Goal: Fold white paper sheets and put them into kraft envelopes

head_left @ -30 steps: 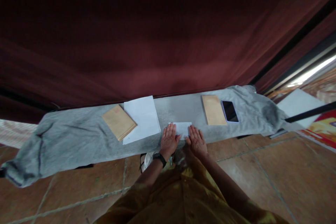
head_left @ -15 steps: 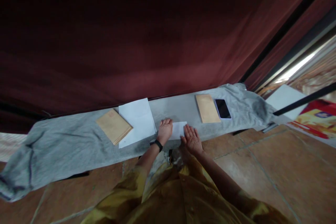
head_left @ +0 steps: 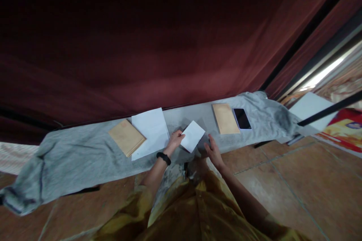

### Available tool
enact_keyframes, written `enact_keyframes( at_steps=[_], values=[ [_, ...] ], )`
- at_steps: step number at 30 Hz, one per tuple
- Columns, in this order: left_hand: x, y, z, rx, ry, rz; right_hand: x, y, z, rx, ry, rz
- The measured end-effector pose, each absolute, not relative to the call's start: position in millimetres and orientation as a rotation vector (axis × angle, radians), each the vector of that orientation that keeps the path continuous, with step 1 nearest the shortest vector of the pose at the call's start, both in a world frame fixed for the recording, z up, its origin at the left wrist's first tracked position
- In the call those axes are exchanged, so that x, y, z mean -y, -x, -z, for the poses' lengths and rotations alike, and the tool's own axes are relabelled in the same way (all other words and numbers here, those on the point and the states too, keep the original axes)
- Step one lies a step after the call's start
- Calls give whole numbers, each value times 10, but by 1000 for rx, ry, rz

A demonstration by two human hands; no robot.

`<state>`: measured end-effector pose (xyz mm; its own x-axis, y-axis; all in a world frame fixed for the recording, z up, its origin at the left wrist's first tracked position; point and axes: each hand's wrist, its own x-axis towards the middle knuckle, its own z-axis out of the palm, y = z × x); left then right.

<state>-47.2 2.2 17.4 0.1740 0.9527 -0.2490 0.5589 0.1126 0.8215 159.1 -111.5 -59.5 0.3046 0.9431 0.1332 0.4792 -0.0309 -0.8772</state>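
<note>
My left hand [head_left: 175, 140], with a black band on the wrist, is closed on the left edge of a small folded white paper [head_left: 192, 136] and holds it tilted just above the grey cloth [head_left: 79, 158]. To the right of the paper, my right hand [head_left: 212, 150] lies flat with its fingers stretched out on the cloth and holds nothing. A stack of white sheets [head_left: 150, 131] lies just left of my left hand.
A pile of brown envelopes [head_left: 127, 137] lies left of the white sheets. Another brown envelope pile [head_left: 225, 118] and a dark phone [head_left: 242, 118] lie to the right. A dark red curtain [head_left: 158, 45] hangs behind the cloth. Tiled floor [head_left: 283, 180] lies in front.
The folded paper lay flat under both palms. My left hand has since gripped its left edge and lifted and turned it, while my right hand slid off it to the right.
</note>
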Motion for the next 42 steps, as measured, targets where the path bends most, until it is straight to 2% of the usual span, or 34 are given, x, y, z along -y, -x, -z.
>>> enact_keyframes(
  at_steps=[3, 8, 16, 21, 26, 28, 31, 35, 39, 42],
  values=[
    [212, 468, -115, -1473, -1290, -757, 990, -1498, 583, 1031, 1610, -822],
    [578, 290, -13, -1381, -939, -948, 897, -1275, 452, 1005, 1614, -971],
    [679, 303, -25, -1328, -806, -936, 880, -1356, 267, 1073, 1635, -1022],
    [614, 258, 31, -1439, -922, -828, 841, -1425, 239, 1161, 1708, -851],
    [608, 178, 75, -1592, -1127, -736, 1023, -1385, 351, 1647, 1839, -245],
    [630, 192, 64, -1635, -1200, -722, 1117, -1361, 419, 1830, 1796, -95],
    [680, 250, 30, -1780, -1400, -658, 1223, -1327, 500, 2002, 1780, 12],
    [773, 230, -2, -1974, -1982, -418, 1279, -1298, 546, 2068, 1848, 89],
    [853, -24, 62, -1655, -2431, -435, 1303, -1313, 576, 2135, 1841, 126],
    [835, -183, 179, -1515, -2531, -375, 1323, -1344, 609, 2182, 1814, 147]
  ],
)
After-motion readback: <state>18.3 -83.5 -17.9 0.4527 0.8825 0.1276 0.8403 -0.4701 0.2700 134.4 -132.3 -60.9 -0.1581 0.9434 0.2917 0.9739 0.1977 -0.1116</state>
